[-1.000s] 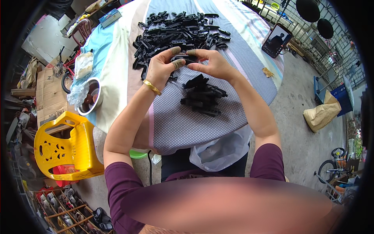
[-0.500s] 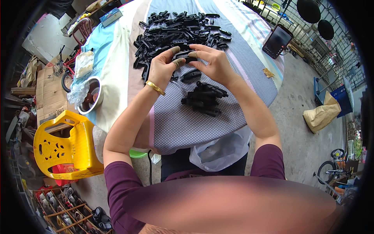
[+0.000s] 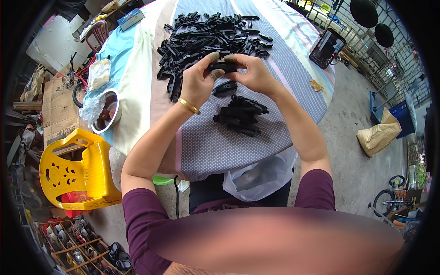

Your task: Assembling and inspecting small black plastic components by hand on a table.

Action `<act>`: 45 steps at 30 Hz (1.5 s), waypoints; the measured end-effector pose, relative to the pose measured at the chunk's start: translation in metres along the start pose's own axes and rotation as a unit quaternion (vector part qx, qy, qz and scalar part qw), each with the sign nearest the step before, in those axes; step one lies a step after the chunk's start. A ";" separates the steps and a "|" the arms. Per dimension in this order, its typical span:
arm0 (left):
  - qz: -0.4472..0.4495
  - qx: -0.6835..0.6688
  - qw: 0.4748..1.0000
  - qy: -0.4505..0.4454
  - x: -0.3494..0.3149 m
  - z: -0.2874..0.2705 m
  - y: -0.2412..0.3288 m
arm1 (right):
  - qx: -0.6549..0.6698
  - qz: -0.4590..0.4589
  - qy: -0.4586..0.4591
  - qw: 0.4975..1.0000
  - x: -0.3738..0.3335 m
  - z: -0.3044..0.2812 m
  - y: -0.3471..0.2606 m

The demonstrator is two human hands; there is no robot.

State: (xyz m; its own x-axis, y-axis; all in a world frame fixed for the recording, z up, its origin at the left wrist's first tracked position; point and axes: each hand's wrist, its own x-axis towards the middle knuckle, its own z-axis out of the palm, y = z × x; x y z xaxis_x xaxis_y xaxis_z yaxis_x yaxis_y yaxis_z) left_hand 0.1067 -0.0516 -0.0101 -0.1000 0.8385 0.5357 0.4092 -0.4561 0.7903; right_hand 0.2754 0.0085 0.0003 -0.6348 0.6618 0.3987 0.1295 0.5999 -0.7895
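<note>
Between my two hands is a small, elongated black plastic piece (image 3: 223, 67), held just above the tablecloth. My left hand (image 3: 199, 83), with tan coverings on its thumb and index finger and a gold bangle at the wrist, pinches one end. The other end is in the fingers of my right hand (image 3: 256, 77), whose index finger is covered too. Beyond them spreads a big heap of similar black pieces (image 3: 206, 35). One loose black piece (image 3: 225, 88) lies just below my hands, and nearer to me sits a smaller stack of black pieces (image 3: 241, 115).
The round table has a dotted grey cloth (image 3: 215, 158). A translucent plastic bag (image 3: 259, 181) hangs at its near edge, over my lap. To the left are a white bowl (image 3: 118, 114) and a yellow chair (image 3: 103, 169). A dark-screened device (image 3: 326, 48) stands at the right edge.
My left hand has shifted slightly right and toward me. My fingers have closed in around the black piece, which has turned and shows a darker side. The heap and stack look the same.
</note>
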 end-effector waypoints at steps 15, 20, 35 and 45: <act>-0.043 0.158 0.970 -0.182 0.019 -0.072 0.016 | 0.005 0.046 -0.138 0.989 0.002 0.000 0.008; -0.166 0.406 0.864 -0.248 -0.009 -0.096 0.007 | -0.045 0.045 -0.294 0.954 0.000 -0.017 0.004; -0.105 0.282 0.942 -0.150 0.015 -0.016 -0.014 | -0.267 -0.003 -0.024 0.963 0.002 0.002 0.018; -0.159 0.038 0.984 -0.063 0.011 -0.034 -0.030 | -0.189 -0.057 0.041 0.979 0.003 0.013 0.017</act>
State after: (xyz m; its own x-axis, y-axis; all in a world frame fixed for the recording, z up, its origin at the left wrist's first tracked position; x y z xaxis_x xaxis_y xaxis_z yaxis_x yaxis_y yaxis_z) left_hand 0.0622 -0.0392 -0.0174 -0.1228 0.9680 0.2189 0.4423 -0.1441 0.8852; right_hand 0.2657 0.0147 -0.0179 -0.6007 0.6049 0.5228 0.3439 0.7858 -0.5140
